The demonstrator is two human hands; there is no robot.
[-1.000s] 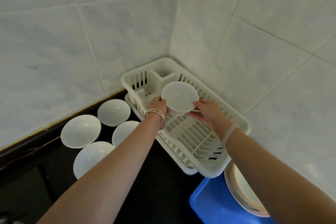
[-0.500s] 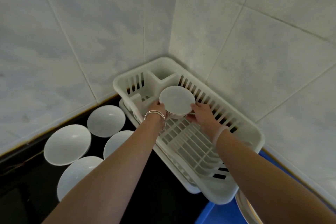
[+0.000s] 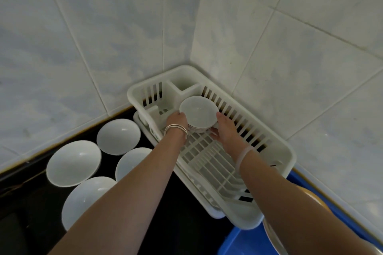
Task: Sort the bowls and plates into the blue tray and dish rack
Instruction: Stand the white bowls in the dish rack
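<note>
A small white bowl (image 3: 198, 112) sits low inside the far end of the white dish rack (image 3: 277, 151), held from both sides. My left hand (image 3: 175, 118) grips its left side and my right hand (image 3: 224, 127) cups its right side and underside. Several white bowls stand on the dark counter at the left, among them a far bowl (image 3: 118, 136) and a larger bowl (image 3: 73, 163). The blue tray (image 3: 240, 242) shows at the bottom right, with the rim of a plate (image 3: 271, 238) in it, mostly hidden by my right forearm.
The rack stands in the corner of two tiled walls (image 3: 103, 37). Its cutlery compartment (image 3: 183, 85) lies just beyond the bowl. The black counter (image 3: 186, 223) runs between the bowls and the rack.
Both hands have lowered the small bowl deeper into the far end of the rack. The view has shifted so that the rack and the counter bowls sit lower in frame.
</note>
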